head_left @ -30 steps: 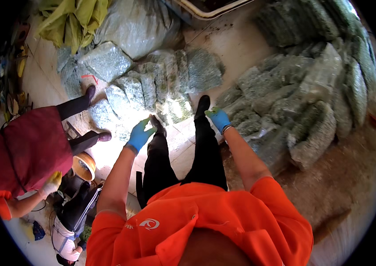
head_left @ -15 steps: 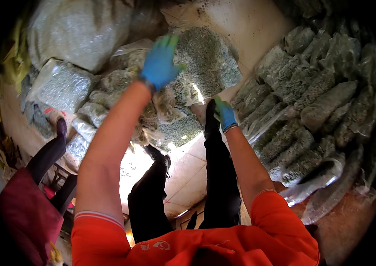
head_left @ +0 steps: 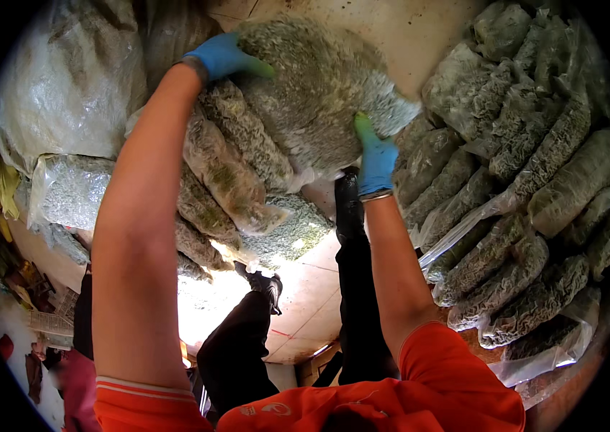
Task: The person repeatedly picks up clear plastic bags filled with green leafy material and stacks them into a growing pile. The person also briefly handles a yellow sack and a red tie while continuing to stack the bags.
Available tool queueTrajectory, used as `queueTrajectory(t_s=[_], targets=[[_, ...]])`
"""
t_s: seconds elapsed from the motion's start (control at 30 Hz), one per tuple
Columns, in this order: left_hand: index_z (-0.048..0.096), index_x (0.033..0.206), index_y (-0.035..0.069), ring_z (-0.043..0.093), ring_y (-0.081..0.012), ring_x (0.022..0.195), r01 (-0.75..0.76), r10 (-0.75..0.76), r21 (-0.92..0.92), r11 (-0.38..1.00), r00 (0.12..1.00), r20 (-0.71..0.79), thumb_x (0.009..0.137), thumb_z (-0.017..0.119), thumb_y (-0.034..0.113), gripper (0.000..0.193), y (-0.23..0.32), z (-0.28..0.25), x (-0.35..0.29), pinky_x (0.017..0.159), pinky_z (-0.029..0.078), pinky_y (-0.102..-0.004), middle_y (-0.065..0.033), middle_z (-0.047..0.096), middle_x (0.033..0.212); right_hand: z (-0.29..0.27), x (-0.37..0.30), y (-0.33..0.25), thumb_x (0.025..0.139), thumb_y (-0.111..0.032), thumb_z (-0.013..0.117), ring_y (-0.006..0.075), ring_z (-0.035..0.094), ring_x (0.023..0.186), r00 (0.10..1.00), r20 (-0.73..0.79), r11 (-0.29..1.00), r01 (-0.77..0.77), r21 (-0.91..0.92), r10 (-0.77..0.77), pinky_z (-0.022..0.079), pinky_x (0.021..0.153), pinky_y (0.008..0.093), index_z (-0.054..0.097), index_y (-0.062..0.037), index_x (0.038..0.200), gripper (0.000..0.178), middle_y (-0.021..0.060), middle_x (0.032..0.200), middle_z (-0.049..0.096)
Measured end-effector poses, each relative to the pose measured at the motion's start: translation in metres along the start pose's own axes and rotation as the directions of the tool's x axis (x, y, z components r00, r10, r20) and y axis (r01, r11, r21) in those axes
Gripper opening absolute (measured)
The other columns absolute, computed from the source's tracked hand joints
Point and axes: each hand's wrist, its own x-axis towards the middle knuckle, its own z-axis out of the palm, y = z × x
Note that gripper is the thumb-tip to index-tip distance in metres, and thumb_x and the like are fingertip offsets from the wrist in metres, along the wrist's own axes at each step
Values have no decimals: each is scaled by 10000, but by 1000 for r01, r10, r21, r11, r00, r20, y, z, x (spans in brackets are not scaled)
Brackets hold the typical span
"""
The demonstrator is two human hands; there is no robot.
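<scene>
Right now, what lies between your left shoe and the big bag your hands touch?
In the head view, slim packed bags and a flatter packed bag lie between the big bag and the left shoe.

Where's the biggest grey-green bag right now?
In the head view, the big grey-green bag is at the upper middle, between the left hand and right hand, just above and right of the narrow bags.

Looks mostly dim, yet burns out to white on the floor [head_left: 305, 317] beside the left shoe [head_left: 267, 286]. Pales at the right end of the held bag [head_left: 312, 86], glints off clear plastic [head_left: 564, 349] at lower right. Loses detail in the dark trousers [head_left: 364, 313]. Blurs at lower left, bends and blackens toward the rim.
</scene>
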Motion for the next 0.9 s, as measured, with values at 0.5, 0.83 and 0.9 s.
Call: queueTrajectory(t_s=[0.5, 0.83, 0.9], targets=[[652, 975, -45, 582, -214, 875, 339, -298, -265, 903, 937, 182, 660, 739, 550, 679, 0, 4, 25, 821, 446, -329, -140, 648, 937, 9, 131, -44, 682, -427, 791, 181, 573, 908, 963, 226, 979, 173, -105, -146, 457, 809, 279, 517, 139, 1144, 780, 144, 1018, 620], [628, 1066, -27, 615, -164, 828, -250, 44, -607, 754, 942, -333, 693, 777, 214, 469, 63, -6, 43, 771, 480, -261, -106, 670, 929, -10, 174, -107, 842, -303, 614, 230, 584, 989, 936, 352, 977, -67, 200, -8, 453, 885, 340, 613, -73, 1145, 381, 107, 1093, 632], [626, 1031, -45, 616, -167, 784, -106, -126, -574, 812, 928, -349, 700, 766, 194, 432, 81, -21, 34, 730, 485, -276, -108, 668, 913, -3, 174, -127, 850, -308, 597, 252, 595, 1001, 914, 400, 943, -189, 273, 68, 457, 910, 364, 586, -70, 1179, 405, 113, 1116, 630]])
